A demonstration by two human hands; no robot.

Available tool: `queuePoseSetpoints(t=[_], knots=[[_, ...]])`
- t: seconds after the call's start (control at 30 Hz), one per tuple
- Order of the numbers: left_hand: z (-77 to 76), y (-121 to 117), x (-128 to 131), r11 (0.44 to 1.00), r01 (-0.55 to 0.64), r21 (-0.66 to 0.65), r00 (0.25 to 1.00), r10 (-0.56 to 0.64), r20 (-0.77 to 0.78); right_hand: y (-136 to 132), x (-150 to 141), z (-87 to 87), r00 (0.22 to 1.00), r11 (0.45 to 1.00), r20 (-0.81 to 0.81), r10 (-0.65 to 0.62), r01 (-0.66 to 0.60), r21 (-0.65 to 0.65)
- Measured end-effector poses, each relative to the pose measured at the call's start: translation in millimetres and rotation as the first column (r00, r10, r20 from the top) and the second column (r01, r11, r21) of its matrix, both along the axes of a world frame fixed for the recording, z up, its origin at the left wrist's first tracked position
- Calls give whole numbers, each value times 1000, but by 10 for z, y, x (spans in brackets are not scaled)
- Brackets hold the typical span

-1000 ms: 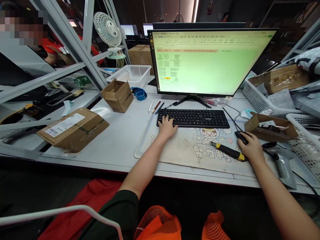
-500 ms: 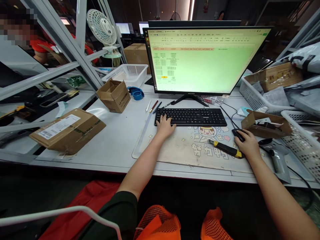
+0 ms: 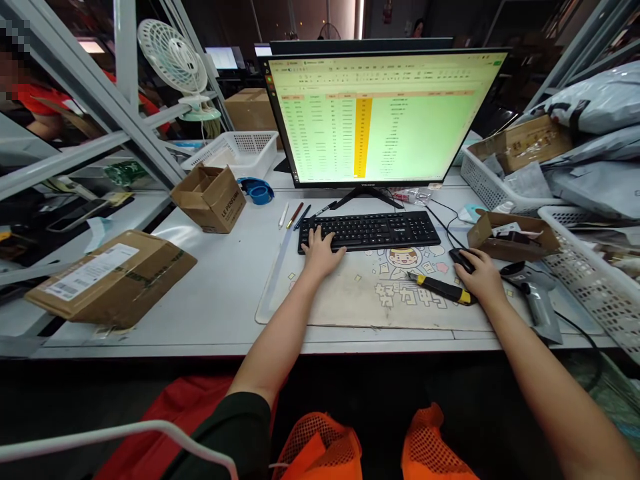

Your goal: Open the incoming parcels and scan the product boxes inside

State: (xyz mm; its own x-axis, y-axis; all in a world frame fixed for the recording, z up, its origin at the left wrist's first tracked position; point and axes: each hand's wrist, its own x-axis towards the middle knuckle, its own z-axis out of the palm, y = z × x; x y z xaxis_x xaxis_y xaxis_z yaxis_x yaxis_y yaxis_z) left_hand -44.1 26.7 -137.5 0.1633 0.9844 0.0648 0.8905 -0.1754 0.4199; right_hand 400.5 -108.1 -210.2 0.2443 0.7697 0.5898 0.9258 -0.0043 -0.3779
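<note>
My left hand [image 3: 320, 252] lies on the left end of a black keyboard [image 3: 370, 231], fingers spread over the keys. My right hand [image 3: 479, 275] is cupped over a black mouse [image 3: 461, 259] on a worn desk mat [image 3: 385, 297]. A yellow-and-black utility knife [image 3: 440, 288] lies on the mat just left of that hand. Behind the keyboard stands a monitor [image 3: 385, 113] showing a green spreadsheet with an orange column.
A sealed labelled carton [image 3: 110, 277] lies at the left, a small open box [image 3: 210, 197] and blue tape roll [image 3: 259, 193] behind it. Pens [image 3: 295, 215], white baskets [image 3: 235, 151], a barcode scanner [image 3: 537, 297], an open box [image 3: 510, 235] and grey parcel bags [image 3: 590, 133] surround the mat. Another person sits at the far left.
The spreadsheet on the monitor has changed to a fuller table with an orange column. The view has shifted right; both hands stay on keyboard and mouse.
</note>
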Motion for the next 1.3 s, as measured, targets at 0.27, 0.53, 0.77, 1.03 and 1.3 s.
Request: queuePoseSetpoints(t=[0.27,0.53,0.77,1.03,1.3], knots=[[-22,-13,24,998,17,54,1000,-15,-25,54,32,-18,998,997,-1,-58,58,-50],[-37,-5,14,999,15,38,1000,-15,-24,66,47,-47,999,999,13,-39,39,-32],[-27,-3,14,1000,12,3,997,-11,-76,8,-23,13,999,999,20,-28,27,37],[-47,31,10,1000,25,-7,996,-26,-89,-16,-80,63,999,998,-19,46,-46,-32],[-62,32,22,999,29,18,994,-27,-110,-17,-88,73,999,999,-41,13,-14,-30]])
